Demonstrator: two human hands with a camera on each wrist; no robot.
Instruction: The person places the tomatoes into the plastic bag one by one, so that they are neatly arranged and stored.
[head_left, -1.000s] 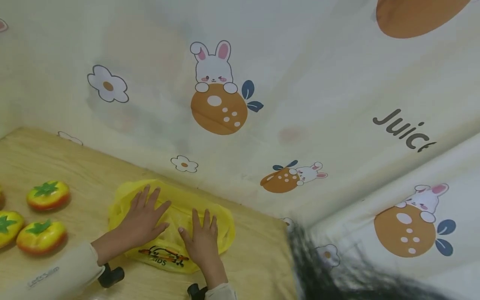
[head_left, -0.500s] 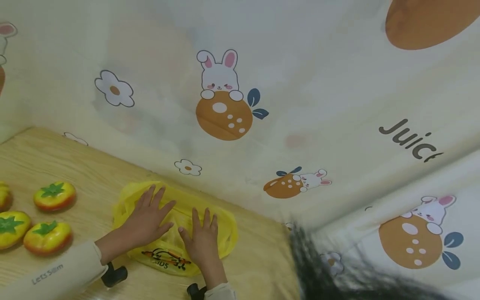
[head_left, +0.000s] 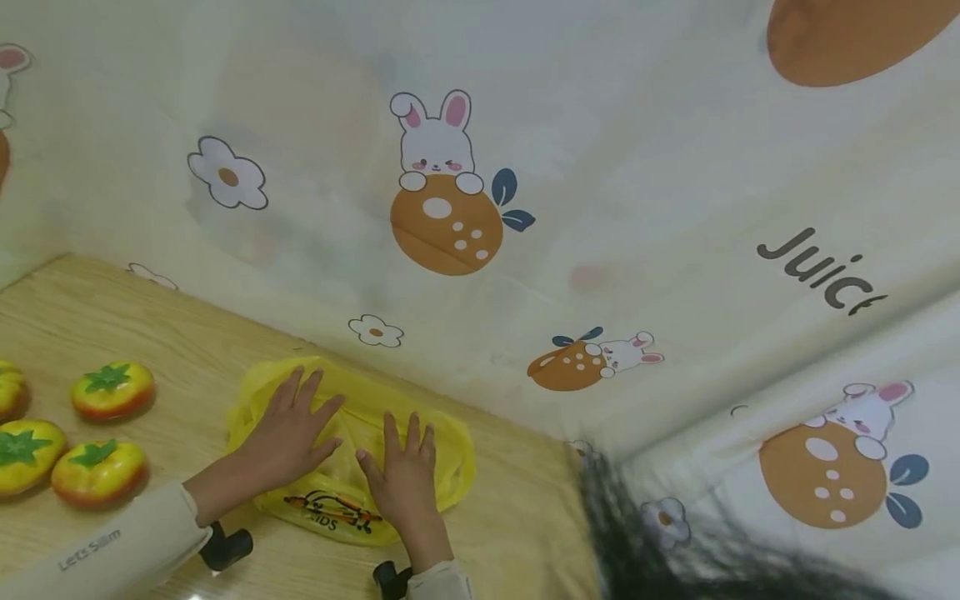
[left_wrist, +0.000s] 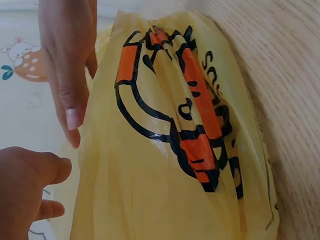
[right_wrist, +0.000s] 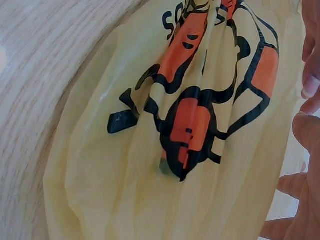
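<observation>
A yellow plastic bag (head_left: 352,471) with an orange-and-black printed picture lies on the wooden table against the curtain. My left hand (head_left: 288,437) lies over its left part, fingers straight and spread. Over the right part is my right hand (head_left: 407,487), its fingers also extended and pointing away from me. In the left wrist view, the bag's printed side (left_wrist: 150,165) bulges in folds, with both hands along its far side. The right wrist view has the same print on the bag (right_wrist: 225,165), my fingers at the right edge.
Several yellow-red toy persimmons (head_left: 101,473) with green leaf tops sit on the table (head_left: 187,333) at the left. A pale curtain (head_left: 315,250) printed with rabbits and oranges rises behind and to the right. Dark hair (head_left: 660,550) covers the lower right.
The head view has shifted slightly, so the persimmons and curtain print sit a little further right. Both hands stay spread over the bag almost unmoved.
</observation>
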